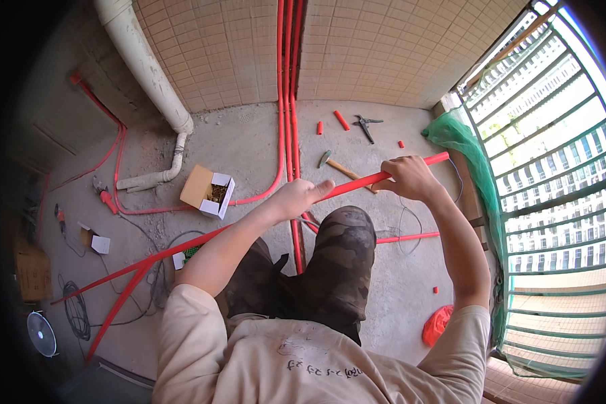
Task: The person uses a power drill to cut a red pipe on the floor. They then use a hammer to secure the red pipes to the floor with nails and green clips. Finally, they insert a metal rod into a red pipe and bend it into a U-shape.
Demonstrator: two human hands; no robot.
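Bare concrete balcony floor (249, 141), tiled wall at the far edge, railing and green netting (475, 161) along the right edge. Long red pipe (357, 183) held above the floor, slanting from lower left up to its free end near the netting, crossing just over a raised knee in camouflage trousers (340, 249). Right hand (411, 176) clamped around it close to the free end, fingers wrapped over the top. Left hand (301, 197) closed on it further down, forefinger stretched along the tube. Below, more red pipes (291, 101) fixed up the wall and running across the floor.

Further out on the floor: hammer (340, 167) just beyond the hands, pipe cutters (366, 126) and short red offcuts (341, 120) toward the far edge, open cardboard box of fasteners (209, 190) on the left, white drain pipe (145, 67) at the far left corner, small fan (42, 333) at the near left.

Likely risks: kinking or snapping if bent hard across the knee; free end swinging into the netting or railing; loose offcuts rolling underfoot; slack cables (158, 269) by the left foot snagging the trailing length.
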